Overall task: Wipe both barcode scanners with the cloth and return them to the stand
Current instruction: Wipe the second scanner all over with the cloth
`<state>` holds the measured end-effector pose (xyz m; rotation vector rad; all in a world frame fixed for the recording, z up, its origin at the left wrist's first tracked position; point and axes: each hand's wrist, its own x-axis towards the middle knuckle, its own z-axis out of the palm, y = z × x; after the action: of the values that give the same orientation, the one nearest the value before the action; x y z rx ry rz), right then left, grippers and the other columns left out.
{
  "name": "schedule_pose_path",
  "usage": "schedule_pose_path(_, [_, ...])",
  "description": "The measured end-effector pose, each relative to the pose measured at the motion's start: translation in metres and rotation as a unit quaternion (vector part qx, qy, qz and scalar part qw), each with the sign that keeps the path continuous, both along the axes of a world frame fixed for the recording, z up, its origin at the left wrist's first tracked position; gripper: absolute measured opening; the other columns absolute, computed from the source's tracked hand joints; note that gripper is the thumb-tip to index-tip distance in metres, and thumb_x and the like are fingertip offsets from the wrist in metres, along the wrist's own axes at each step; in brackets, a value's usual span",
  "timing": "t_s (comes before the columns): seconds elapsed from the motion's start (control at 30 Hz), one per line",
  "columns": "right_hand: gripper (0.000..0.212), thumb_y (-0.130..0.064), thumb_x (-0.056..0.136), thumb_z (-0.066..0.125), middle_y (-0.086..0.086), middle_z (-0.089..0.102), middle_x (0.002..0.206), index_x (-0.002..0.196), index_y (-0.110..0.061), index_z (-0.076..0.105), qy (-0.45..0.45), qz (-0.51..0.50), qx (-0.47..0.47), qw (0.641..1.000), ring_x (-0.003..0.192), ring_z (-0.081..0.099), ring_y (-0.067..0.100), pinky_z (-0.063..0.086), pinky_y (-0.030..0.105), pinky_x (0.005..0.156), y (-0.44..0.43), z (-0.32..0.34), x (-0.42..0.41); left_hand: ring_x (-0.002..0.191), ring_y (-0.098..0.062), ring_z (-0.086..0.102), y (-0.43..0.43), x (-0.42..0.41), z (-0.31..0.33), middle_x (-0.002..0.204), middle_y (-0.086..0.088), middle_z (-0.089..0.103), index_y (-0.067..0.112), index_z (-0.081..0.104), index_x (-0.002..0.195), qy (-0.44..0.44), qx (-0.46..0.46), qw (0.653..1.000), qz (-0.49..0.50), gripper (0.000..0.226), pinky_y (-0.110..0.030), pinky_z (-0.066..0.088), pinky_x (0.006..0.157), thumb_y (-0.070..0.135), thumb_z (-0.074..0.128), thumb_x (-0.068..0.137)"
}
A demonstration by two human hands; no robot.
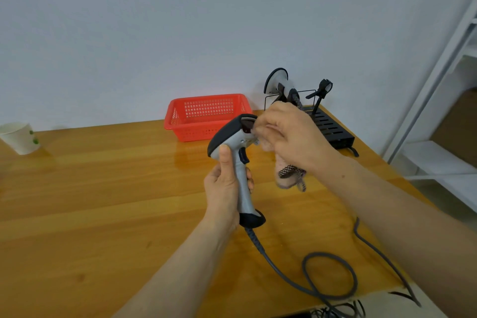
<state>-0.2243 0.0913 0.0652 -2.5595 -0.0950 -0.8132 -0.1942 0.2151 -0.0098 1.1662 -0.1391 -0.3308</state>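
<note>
My left hand [224, 186] grips the handle of a grey barcode scanner [233, 144] with a dark head, held upright above the wooden table. My right hand [291, 139] holds a pinkish cloth [287, 173] with a dark netted patch, pressed against the scanner's front window. The scanner's grey cable [330, 276] loops across the table toward the front edge. A second scanner [280, 82] rests in the black stand [333, 129] at the back right, partly hidden behind my right hand. An empty holder arm [322, 90] rises beside it.
A red plastic basket [206, 116] sits against the wall behind the scanner. A white paper cup [20, 138] stands at the far left. A white metal shelf frame [444, 100] stands right of the table. The table's right edge runs diagonally close to my right arm.
</note>
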Motion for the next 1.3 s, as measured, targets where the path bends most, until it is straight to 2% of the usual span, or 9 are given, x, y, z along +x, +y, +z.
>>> schedule_pose_path(0.1, [0.008,-0.009,0.086,0.062,-0.003,0.06,0.088,0.088,-0.008,0.069,0.039,0.049,0.164,0.985,0.083,0.057,0.006,0.041,0.007,0.075,0.011,0.007,-0.003,0.041,-0.012,0.053,-0.002,-0.002,-0.002,0.048,0.0,0.057,0.005,0.054,0.071,0.005,0.027,1.0,0.015,0.062,-0.02,0.044,0.041,0.068,0.048,0.071])
schedule_pose_path(0.3, [0.015,-0.02,0.088,0.059,-0.004,0.049,0.089,0.092,-0.01,0.07,0.004,-0.027,-0.05,0.998,0.091,0.046,0.013,0.043,0.031,0.074,-0.007,-0.003,-0.003,0.043,-0.016,0.048,0.0,-0.003,-0.002,0.054,-0.004,0.055,0.006,0.059,0.082,0.008,-0.015,1.0,-0.012,0.072,-0.024,0.041,0.043,0.074,0.049,0.061])
schedule_pose_path(0.37, [0.016,-0.02,0.089,0.059,-0.001,0.054,0.092,0.093,-0.01,0.07,-0.003,-0.052,-0.043,0.998,0.095,0.049,0.016,0.044,0.034,0.079,-0.005,-0.003,-0.002,0.043,-0.016,0.047,-0.001,-0.003,-0.002,0.054,-0.004,0.055,0.006,0.058,0.083,0.01,-0.021,1.0,-0.012,0.072,-0.024,0.041,0.043,0.074,0.049,0.061])
schedule_pose_path(0.5, [0.009,-0.017,0.087,0.062,-0.002,0.059,0.09,0.087,-0.011,0.067,-0.034,0.011,0.097,0.995,0.086,0.054,0.007,0.041,0.016,0.078,0.014,0.001,-0.006,0.051,-0.02,0.054,-0.005,0.001,0.001,0.058,-0.006,0.058,0.007,0.056,0.077,0.009,-0.009,1.0,0.005,0.074,-0.03,0.048,0.05,0.077,0.051,0.055])
schedule_pose_path(0.6, [0.012,-0.018,0.088,0.06,0.002,0.06,0.091,0.09,-0.009,0.068,-0.011,0.004,0.017,1.0,0.089,0.054,0.014,0.039,0.021,0.075,0.006,0.001,-0.008,0.044,-0.017,0.051,-0.003,-0.002,0.0,0.055,-0.006,0.056,0.005,0.057,0.078,0.01,-0.011,1.0,-0.003,0.073,-0.025,0.045,0.043,0.075,0.05,0.057])
schedule_pose_path(0.73, [0.023,-0.03,0.091,0.055,0.002,0.063,0.096,0.099,-0.014,0.07,0.005,-0.13,-0.073,0.989,0.099,0.053,0.019,0.042,0.03,0.081,-0.002,-0.004,-0.008,0.041,-0.015,0.047,-0.004,-0.004,0.0,0.053,-0.004,0.055,0.006,0.058,0.08,0.015,-0.025,0.999,-0.024,0.071,-0.023,0.041,0.042,0.073,0.049,0.061])
schedule_pose_path(0.97, [0.013,-0.022,0.084,0.066,0.0,0.069,0.091,0.092,-0.013,0.072,-0.087,-0.137,0.149,0.975,0.09,0.063,0.016,0.05,0.037,0.085,0.016,0.002,-0.007,0.041,-0.016,0.048,-0.007,-0.005,0.0,0.055,-0.007,0.054,0.005,0.055,0.081,-0.016,-0.011,1.0,-0.024,0.068,-0.023,0.043,0.042,0.07,0.05,0.064])
schedule_pose_path(1.17, [0.018,-0.01,0.078,0.072,-0.011,0.069,0.085,0.096,-0.013,0.072,-0.064,-0.004,0.322,0.945,0.082,0.066,-0.002,0.053,0.018,0.077,0.025,-0.002,-0.011,0.042,-0.016,0.049,-0.004,-0.003,-0.005,0.053,-0.005,0.056,0.006,0.056,0.073,-0.006,0.006,1.0,-0.01,0.063,-0.024,0.043,0.044,0.069,0.049,0.067])
schedule_pose_path(1.3, [0.023,-0.004,0.079,0.07,-0.005,0.07,0.098,0.1,-0.015,0.07,-0.015,0.069,0.258,0.963,0.096,0.064,0.002,0.05,0.016,0.084,0.016,-0.003,-0.016,0.044,-0.018,0.049,0.0,0.001,-0.005,0.056,-0.007,0.056,0.005,0.057,0.076,-0.005,0.001,1.0,-0.009,0.068,-0.025,0.044,0.044,0.072,0.051,0.063])
